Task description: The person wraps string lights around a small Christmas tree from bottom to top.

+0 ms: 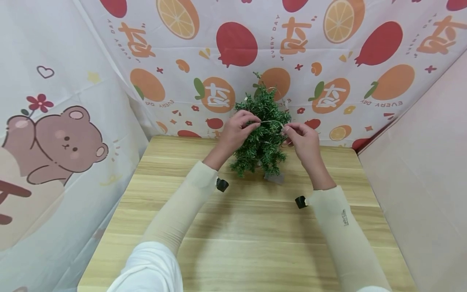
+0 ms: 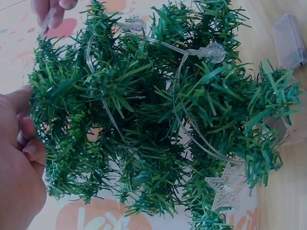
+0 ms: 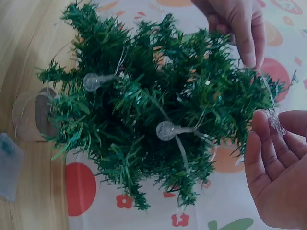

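Observation:
A small artificial Christmas tree [image 1: 260,134] with green tinsel needles stands at the back of the table, wound with a clear string of lights [image 2: 112,120]. On its strand hang round clear bulbs [image 3: 167,130] and a clear star [image 2: 225,189]. At the tree's left, my left hand [image 1: 235,129] pinches the thin wire between thumb and fingers. My right hand [image 1: 304,144], at the right side, holds a clear ornament [image 3: 276,122] on the same wire between thumb and fingers; its exact shape is partly covered. The wire spans between both hands, near the upper tree.
A clear battery box [image 2: 289,40] lies on the wooden table [image 1: 233,243] by the tree's round base [image 3: 33,115]. Behind the tree hangs a fruit-patterned cloth [image 1: 237,44]. A bear-printed cloth [image 1: 69,140] hangs on the left, and a pale wall [image 1: 423,162] borders the right.

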`<state>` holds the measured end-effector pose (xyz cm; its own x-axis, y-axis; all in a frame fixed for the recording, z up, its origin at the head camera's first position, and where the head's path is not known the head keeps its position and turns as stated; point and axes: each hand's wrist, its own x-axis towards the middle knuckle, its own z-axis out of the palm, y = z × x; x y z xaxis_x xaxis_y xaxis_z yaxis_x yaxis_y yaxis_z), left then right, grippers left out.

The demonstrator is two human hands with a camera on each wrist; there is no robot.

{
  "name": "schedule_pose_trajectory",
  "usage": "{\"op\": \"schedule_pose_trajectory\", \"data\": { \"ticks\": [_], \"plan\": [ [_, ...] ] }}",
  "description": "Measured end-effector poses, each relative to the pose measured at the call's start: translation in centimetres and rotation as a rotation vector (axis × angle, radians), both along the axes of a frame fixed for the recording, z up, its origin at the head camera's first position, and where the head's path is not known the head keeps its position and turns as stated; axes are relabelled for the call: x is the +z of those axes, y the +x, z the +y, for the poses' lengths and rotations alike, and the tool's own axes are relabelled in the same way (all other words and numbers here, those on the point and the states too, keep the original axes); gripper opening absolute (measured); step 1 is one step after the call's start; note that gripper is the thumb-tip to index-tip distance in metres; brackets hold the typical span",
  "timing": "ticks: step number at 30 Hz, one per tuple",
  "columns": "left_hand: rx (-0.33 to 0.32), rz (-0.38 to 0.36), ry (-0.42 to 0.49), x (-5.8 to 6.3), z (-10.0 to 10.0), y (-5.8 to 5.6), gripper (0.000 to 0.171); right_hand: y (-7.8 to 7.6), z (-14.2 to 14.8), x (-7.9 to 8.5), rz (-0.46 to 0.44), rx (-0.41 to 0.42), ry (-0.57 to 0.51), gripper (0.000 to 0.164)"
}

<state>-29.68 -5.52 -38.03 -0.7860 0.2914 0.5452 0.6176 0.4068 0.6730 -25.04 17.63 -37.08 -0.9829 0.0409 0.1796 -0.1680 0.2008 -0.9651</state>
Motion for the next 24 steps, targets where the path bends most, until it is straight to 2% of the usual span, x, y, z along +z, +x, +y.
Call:
{"op": "schedule_pose_trajectory", "data": {
  "ticks": [6, 10, 13, 17, 24],
  "plan": [
    [0.035, 0.027, -0.044, -0.3, 0.0, 0.0, 0.015, -1.6, -0.5, -1.0, -0.01, -0.03, 0.021, 0.032],
    [0.076, 0.064, -0.072, -0.2, 0.0, 0.1, 0.014, -2.2, -0.9, -1.5, -0.004, -0.056, 0.11, 0.032],
    [0.084, 0.079, -0.09, -0.2, 0.2, 0.1, 0.014, -2.3, -1.1, -1.7, 0.004, -0.089, 0.164, 0.03],
    [0.075, 0.073, -0.097, -0.4, 0.4, 0.0, 0.015, -2.4, -1.1, -1.9, 0.016, -0.119, 0.182, 0.028],
    [0.072, 0.058, -0.088, -0.6, 0.4, -0.1, 0.015, -2.4, -1.2, -1.9, -0.006, -0.108, 0.191, 0.027]
  ]
}}
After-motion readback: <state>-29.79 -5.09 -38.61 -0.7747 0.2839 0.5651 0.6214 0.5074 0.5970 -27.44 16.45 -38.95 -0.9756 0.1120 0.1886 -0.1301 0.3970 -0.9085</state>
